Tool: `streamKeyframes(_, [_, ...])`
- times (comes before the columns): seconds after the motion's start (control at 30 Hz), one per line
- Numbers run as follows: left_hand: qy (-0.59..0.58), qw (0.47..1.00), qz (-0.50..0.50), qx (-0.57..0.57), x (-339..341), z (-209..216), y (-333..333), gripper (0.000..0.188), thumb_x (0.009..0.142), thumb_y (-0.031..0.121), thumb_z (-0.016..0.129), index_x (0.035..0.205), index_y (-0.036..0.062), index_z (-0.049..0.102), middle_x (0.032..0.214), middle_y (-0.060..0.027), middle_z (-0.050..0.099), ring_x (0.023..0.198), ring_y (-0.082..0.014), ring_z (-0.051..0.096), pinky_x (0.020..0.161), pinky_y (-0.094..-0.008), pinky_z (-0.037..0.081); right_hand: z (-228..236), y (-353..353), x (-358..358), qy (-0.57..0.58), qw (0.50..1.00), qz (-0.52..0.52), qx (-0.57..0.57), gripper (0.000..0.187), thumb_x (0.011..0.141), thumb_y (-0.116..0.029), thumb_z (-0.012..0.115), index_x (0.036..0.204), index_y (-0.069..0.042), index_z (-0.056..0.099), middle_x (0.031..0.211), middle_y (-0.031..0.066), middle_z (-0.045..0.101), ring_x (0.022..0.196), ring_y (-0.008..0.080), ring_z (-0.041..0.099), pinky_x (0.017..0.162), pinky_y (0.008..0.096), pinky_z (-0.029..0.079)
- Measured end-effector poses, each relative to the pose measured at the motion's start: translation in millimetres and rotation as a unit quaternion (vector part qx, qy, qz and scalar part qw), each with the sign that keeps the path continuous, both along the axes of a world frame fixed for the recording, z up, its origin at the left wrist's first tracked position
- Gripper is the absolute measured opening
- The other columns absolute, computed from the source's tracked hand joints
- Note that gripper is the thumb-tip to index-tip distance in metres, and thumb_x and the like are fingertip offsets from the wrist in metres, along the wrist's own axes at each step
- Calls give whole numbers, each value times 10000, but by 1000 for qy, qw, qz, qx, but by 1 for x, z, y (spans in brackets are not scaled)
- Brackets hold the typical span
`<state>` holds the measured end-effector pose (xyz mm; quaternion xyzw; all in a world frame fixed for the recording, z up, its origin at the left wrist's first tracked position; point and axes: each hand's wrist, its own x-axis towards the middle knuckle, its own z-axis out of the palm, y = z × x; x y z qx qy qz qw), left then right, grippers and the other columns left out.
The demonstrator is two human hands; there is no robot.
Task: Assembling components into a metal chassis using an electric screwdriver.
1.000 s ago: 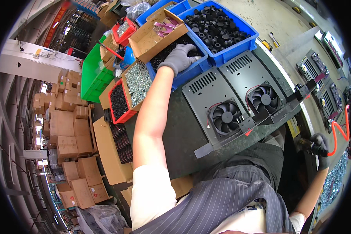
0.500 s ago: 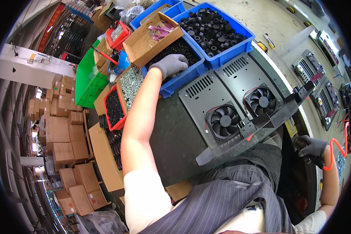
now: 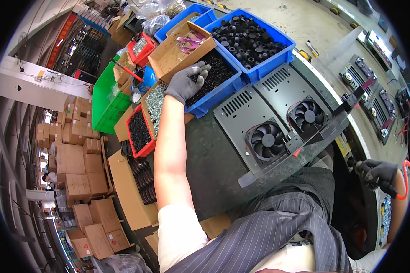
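A striped garment (image 3: pixel 259 236) fills the lower center of the frame, nearest my view. At right, the gloved right hand (image 3: pixel 379 175) closes around a dark tool (image 3: pixel 372 184), mostly hidden by the fingers; a red hose (image 3: pixel 406 179) curves beside the wrist, beyond the table's curved edge. At center, dark tabletop (image 3: pixel 209 159) stretches between the bare left forearm and two gray metal panels (image 3: pixel 241 119), giving sideways room. Each panel carries a black fan (image 3: pixel 266 140), and their lower ends reach near the table edge.

Above center, the gloved left hand (image 3: pixel 187 83) hovers, fingers curled, over the near side of a blue bin (image 3: pixel 218 94) of black screws (image 3: pixel 218 68); I cannot tell whether it holds any. A cardboard tray (image 3: pixel 175 57) crowds it above, and silver screws (image 3: pixel 156 101) lie just left of the wrist. A second blue bin (image 3: pixel 271 63), filled with black caps, adjoins on the right.

Farther out, I see a green crate (image 3: pixel 105 107) at upper left, circuit boards (image 3: pixel 376 100) on a pale surface at upper right, and stacked cartons (image 3: pixel 73 159) along the left.
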<state>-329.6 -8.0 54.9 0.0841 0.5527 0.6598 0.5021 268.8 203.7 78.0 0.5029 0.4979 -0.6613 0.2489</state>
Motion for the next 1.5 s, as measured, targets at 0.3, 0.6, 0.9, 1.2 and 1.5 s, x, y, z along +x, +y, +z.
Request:
streamKeyframes(0.3, [207, 971, 23, -118, -2, -10, 1, 277, 915, 295, 502, 994, 61, 626, 649, -21, 523, 576, -120, 493, 473, -213, 392, 53, -70, 7, 97, 989, 4, 109, 518, 635, -34, 684, 1134, -55, 542, 908, 15, 534, 749, 101, 526, 656, 231, 446])
streamKeyframes(0.6, [-22, 987, 117, 106, 16, -3, -53, 202, 896, 152, 472, 1037, 72, 593, 708, 7, 513, 590, -98, 471, 424, -211, 341, 39, -113, -20, 191, 973, 79, 107, 489, 649, -82, 712, 1112, -33, 563, 975, 32, 553, 875, 123, 528, 782, 261, 423])
streamKeyframes(0.9, [-187, 972, 94, 108, 188, -53, -198, 332, 916, 230, 543, 1217, 92, 520, 845, -14, 607, 567, -61, 447, 400, -163, 347, -72, -134, -37, 298, 949, -97, -26, 840, 673, -238, 699, 1372, 0, 299, 1100, 141, 533, 884, 170, 604, 703, 283, 513])
streamKeyframes(1.2, [-131, 987, -71, 59, 320, -70, -128, 336, 913, 304, 544, 1097, 23, 530, 770, -17, 510, 562, -79, 416, 435, -180, 317, -77, -142, -33, 320, 946, -48, -13, 791, 603, -299, 774, 1255, 21, 460, 950, 50, 568, 844, 117, 550, 762, 248, 448])
streamKeyframes(1.5, [-275, 949, -70, 135, 356, -61, -32, 300, 971, 232, 452, 1154, 4, 520, 785, -2, 530, 566, -63, 442, 442, -180, 343, -52, -152, -2, 370, 928, -27, 42, 826, 583, -329, 815, 1247, 17, 466, 1044, 80, 574, 933, 156, 535, 857, 298, 428])
